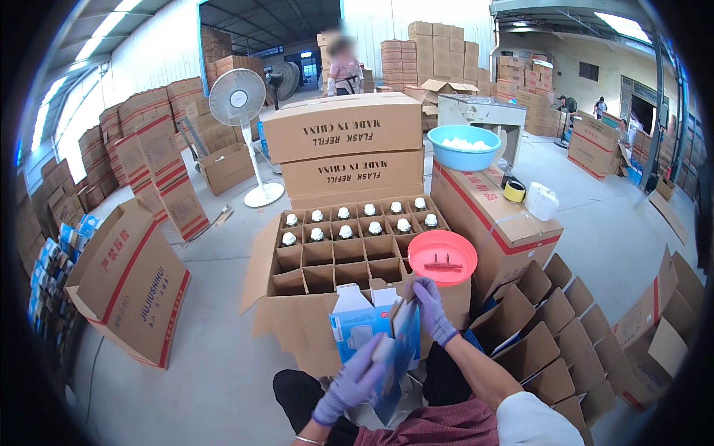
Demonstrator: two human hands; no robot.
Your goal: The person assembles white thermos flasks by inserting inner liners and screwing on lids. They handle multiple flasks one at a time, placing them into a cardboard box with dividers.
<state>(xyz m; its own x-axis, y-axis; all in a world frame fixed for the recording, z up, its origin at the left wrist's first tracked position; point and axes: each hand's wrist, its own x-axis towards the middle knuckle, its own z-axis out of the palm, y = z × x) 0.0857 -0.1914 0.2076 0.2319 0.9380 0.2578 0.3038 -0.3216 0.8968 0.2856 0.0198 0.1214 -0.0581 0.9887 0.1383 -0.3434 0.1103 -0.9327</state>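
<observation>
Maroon cloth [457,425] nearest; beyond it, blue-and-white cardboard carton [404,338], edge clamped in purple-gloved right hand [431,306]; against carton, purple-gloved left hand [351,385], finger closure unclear. Apparently shaping carton; likely calls next for steadying white flaps [349,299].

From my remote seat I see a smooth pale-grey floor [219,316] carrying a white round-based pedestal fan [238,98], a low open brown cardboard box [227,171] and a tall red-striped brown cardboard carton [134,286]
</observation>
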